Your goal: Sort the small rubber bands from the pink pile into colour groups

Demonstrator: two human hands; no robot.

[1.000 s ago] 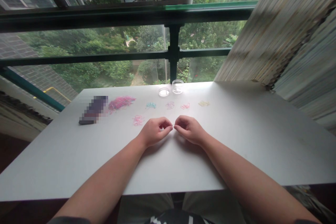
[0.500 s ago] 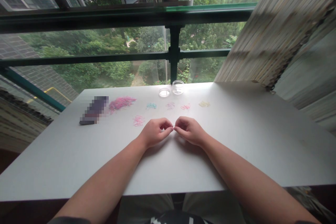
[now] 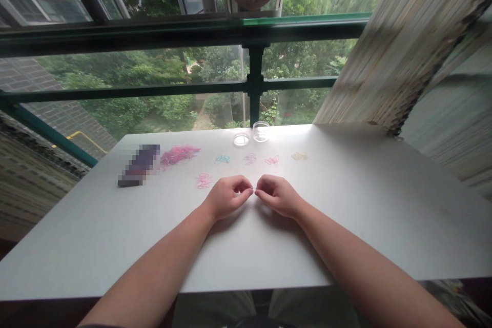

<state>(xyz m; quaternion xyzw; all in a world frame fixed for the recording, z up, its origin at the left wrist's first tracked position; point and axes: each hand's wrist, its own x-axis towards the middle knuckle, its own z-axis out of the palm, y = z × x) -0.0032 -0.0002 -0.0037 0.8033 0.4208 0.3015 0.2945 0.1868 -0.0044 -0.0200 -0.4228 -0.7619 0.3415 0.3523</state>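
My left hand (image 3: 229, 196) and my right hand (image 3: 279, 195) meet above the middle of the white table, thumb and forefinger pinched on each. A thin, pale small rubber band (image 3: 254, 189) spans the tiny gap between their fingertips; its exact shape is too small to make out. Beyond the hands lie little groups of similar bands: teal (image 3: 222, 159), lilac (image 3: 250, 159), coral pink (image 3: 272, 160) and yellow (image 3: 299, 156). Another pink group (image 3: 203, 180) rests just left of my left hand. Farther left is a bigger mixed pile (image 3: 180, 156), mostly pink.
A clear round container (image 3: 261, 132) stands at the table's far edge, its clear lid (image 3: 241, 140) beside it. At the left lies a dark, pixelated flat object (image 3: 139, 165). Green window rails (image 3: 184, 36) run behind the table (image 3: 384, 205), and a striped curtain (image 3: 357, 56) hangs at right.
The camera view has tipped slightly, so the scene sits a little lower. Fingertips have drawn very slightly apart, and the pale strand between them shows more clearly.
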